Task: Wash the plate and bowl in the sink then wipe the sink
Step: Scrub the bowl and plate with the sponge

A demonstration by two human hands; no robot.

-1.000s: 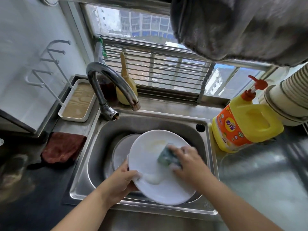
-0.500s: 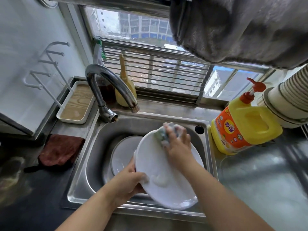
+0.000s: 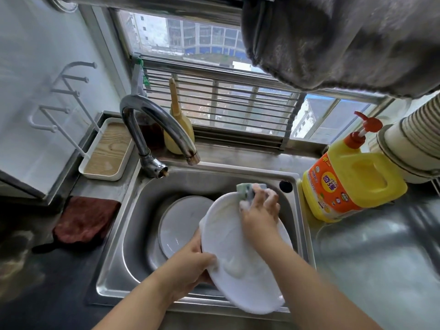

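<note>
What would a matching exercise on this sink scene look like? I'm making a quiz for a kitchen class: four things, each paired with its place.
Things:
1. sponge
2. white plate
3. detergent bottle
4. brown cloth

Places:
A. on the counter left of the sink
B. on the counter right of the sink
C. gripped at its near left edge by the left hand
D. held in the right hand, at the plate's far rim

Pairs: 1-D, 2-C, 3-B, 4-A
</note>
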